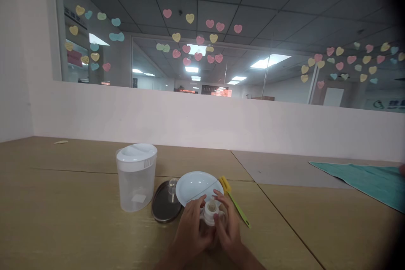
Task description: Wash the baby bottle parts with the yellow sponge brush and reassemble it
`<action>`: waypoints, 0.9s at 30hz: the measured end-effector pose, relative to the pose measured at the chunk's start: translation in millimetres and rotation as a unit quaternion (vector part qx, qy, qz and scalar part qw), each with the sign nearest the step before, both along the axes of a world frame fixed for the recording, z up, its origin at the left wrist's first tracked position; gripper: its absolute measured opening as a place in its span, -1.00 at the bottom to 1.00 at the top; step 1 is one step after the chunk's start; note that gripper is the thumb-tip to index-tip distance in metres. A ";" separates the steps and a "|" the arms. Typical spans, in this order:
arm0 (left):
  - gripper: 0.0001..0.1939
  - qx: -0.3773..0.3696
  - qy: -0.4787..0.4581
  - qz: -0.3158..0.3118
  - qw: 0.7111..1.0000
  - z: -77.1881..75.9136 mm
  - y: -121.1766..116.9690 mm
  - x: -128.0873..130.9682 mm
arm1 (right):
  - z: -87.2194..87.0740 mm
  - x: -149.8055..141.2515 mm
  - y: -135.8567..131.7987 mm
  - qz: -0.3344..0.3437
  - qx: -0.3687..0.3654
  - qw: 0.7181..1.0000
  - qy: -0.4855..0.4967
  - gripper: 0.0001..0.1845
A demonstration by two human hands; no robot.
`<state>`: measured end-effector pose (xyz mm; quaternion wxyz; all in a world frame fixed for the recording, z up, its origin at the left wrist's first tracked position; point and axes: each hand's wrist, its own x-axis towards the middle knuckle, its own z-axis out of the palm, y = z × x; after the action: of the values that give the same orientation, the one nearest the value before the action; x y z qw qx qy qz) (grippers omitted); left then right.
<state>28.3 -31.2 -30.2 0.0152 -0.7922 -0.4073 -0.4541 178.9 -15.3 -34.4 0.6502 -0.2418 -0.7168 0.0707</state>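
Observation:
Low in the middle of the wooden table (63,228), both my hands close round a small clear baby bottle (211,213) with a cream nipple top. My left hand (191,230) wraps the bottle's left side. My right hand (226,223) grips its right side, fingers curled at the collar. Just behind the bottle lies a white divided plate (194,185). A yellow-green bottle brush (234,201) lies to the right of my hands.
A clear plastic pitcher with a white lid (136,182) stands left of the plate. A dark round metal lid (164,206) with a clear knob lies between them. A teal cloth (370,179) covers the far right. A low white wall and a window run behind.

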 end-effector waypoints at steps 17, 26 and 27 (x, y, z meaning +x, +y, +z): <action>-0.16 -0.026 0.031 0.007 0.999 -3.6 -1.4 3.3 | -4.2 -11.6 4.8 -0.077 -0.060 0.995 -0.033 -0.59; -0.15 -0.028 0.019 0.004 0.999 -1.8 -3.9 3.7 | 4.9 -9.9 2.1 -0.105 -0.063 0.990 -0.068 -0.76; -0.16 -0.029 0.019 0.003 0.999 -0.3 -4.5 4.0 | 5.4 -10.0 2.6 -0.107 -0.066 0.990 -0.069 -0.79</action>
<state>32.2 -35.7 -30.6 0.0012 -0.7995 -0.4226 -0.4269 168.9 -12.7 -29.1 0.5859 -0.3638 -0.7235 0.0307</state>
